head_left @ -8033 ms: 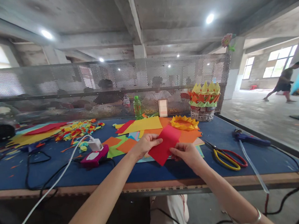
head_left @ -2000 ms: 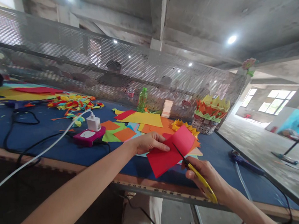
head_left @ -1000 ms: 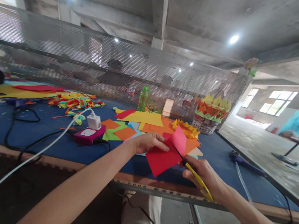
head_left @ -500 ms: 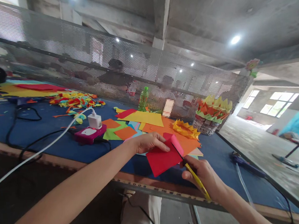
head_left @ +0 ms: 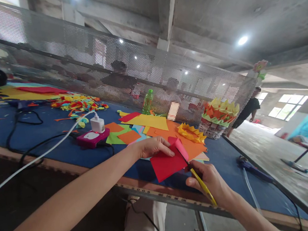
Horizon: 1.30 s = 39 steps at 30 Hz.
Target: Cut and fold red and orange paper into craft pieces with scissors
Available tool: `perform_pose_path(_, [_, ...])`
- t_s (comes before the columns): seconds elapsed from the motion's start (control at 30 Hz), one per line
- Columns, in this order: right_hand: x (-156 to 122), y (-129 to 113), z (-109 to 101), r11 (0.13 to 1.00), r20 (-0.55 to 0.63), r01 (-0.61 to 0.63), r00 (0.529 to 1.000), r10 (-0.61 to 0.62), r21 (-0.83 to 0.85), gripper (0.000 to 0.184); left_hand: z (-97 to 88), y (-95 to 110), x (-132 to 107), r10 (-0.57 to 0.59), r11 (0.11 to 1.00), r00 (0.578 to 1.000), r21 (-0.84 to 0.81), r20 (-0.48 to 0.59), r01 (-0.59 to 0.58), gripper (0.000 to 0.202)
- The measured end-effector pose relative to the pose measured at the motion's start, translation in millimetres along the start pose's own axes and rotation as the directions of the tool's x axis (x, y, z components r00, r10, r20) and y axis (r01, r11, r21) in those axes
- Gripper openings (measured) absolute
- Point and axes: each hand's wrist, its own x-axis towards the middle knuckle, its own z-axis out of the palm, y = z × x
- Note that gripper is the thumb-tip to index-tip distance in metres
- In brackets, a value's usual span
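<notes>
My left hand point(head_left: 153, 146) pinches the upper left edge of a red paper sheet point(head_left: 166, 164) held just above the blue table point(head_left: 50, 140). My right hand point(head_left: 211, 182) grips yellow-handled scissors point(head_left: 201, 184) whose blades run up into the sheet's right side. A cut strip of the red paper curls up pink beside the blades. Both hands hover over the table's near edge.
Orange, yellow and green paper sheets point(head_left: 149, 125) lie behind my hands, with a yellow paper flower point(head_left: 190, 132) and a basket of folded paper point(head_left: 216, 118). A magenta device with white charger point(head_left: 93, 136), cables, a green bottle point(head_left: 147, 101), a glue gun point(head_left: 250, 166) and a mesh screen point(head_left: 111, 72) surround them. A person walks at the right.
The scissors have cut further up the red sheet and the strip to their right has curled over and narrowed. A person has come into view at the far right.
</notes>
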Motion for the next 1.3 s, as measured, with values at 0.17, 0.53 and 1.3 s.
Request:
perform_pose_path(0.17, [1.3,-1.3,-0.5,0.999,0.022,0.024,0.999,-0.025,0.041,0.063,1.4,-0.4,0.3,-0.017,1.0,1.0,0.014,0.007,0.017,0.022])
perform_pose_path(0.53, [5.4,-7.9,2.8,0.999,-0.01,0.049,0.999,-0.049,0.016,0.061,1.3,-1.0,-0.7,0.001,1.0,0.998,0.005,0.055,-0.002,0.026])
perform_pose_path(1.3, [8.5,-1.8,9.1,0.99,-0.067,0.075,0.994,-0.083,-0.117,0.058,-0.3,-3.0,1.2,0.005,1.0,0.998,0.009,0.056,-0.005,0.026])
